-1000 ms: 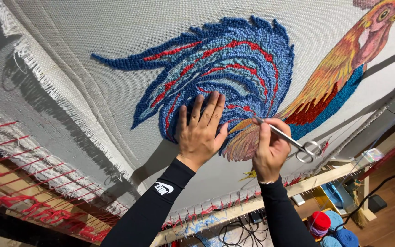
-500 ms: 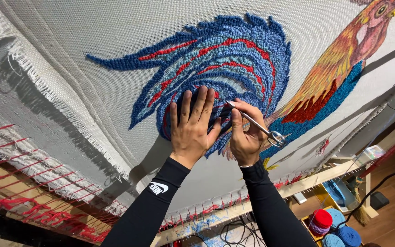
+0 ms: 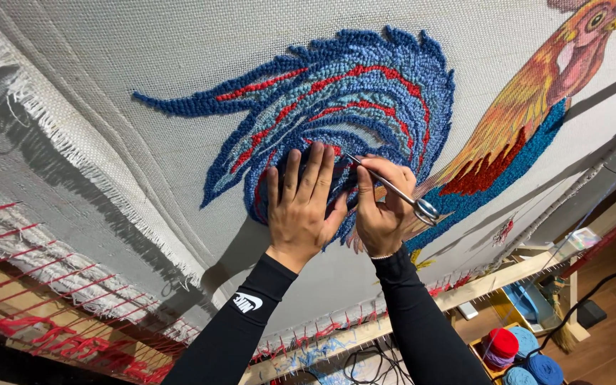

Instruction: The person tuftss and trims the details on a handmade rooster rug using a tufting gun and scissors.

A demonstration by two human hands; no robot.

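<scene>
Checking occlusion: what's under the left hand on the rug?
The left hand lies flat on the rooster's blue and red tufted tail. Pile shows around the fingers; the patch under the palm is covered.

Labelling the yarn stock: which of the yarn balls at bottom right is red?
The red yarn ball, leftmost and highest of the group, beside the person's right sleeve. The other yarn balls below and right of it are blue.

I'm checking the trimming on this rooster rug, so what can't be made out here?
- Scissors tips: head view, tucked between the left hand and right hand.
- Tufted yarn under the left hand's palm: covered.
- Rooster's head: cut off by the top edge.
- Yarn cones: partly cut off at the bottom edge.
</scene>
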